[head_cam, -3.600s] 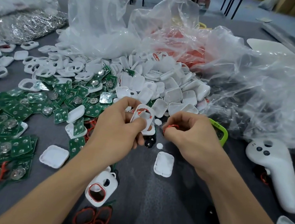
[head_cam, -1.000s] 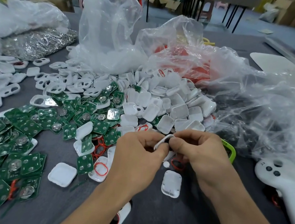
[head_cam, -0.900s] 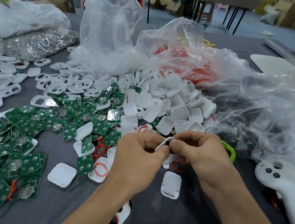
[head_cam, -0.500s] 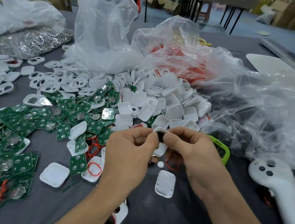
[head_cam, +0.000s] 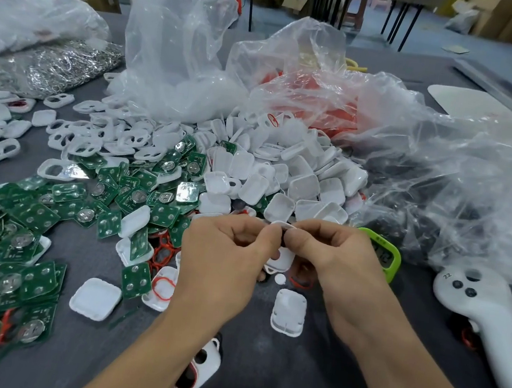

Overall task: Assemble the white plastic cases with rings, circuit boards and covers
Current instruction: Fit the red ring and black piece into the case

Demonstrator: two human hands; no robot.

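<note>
Above the middle of the grey surface (head_cam: 290,378), a white plastic case (head_cam: 284,258) is held up between both hands. Its upper edge is pinched by the thumb and curled fingers (head_cam: 267,238) of the left hand (head_cam: 223,264) and by those of the right hand (head_cam: 339,262), the two hands nearly touching. Just below, a white cover (head_cam: 288,315) is laid flat on the surface. Green circuit boards (head_cam: 36,215) are spread to the left, with red rings (head_cam: 162,251) heaped beside them. More white covers (head_cam: 283,171) are piled behind the hands, before crumpled plastic bags (head_cam: 177,39). A white controller (head_cam: 484,321) is laid at the right.
</note>
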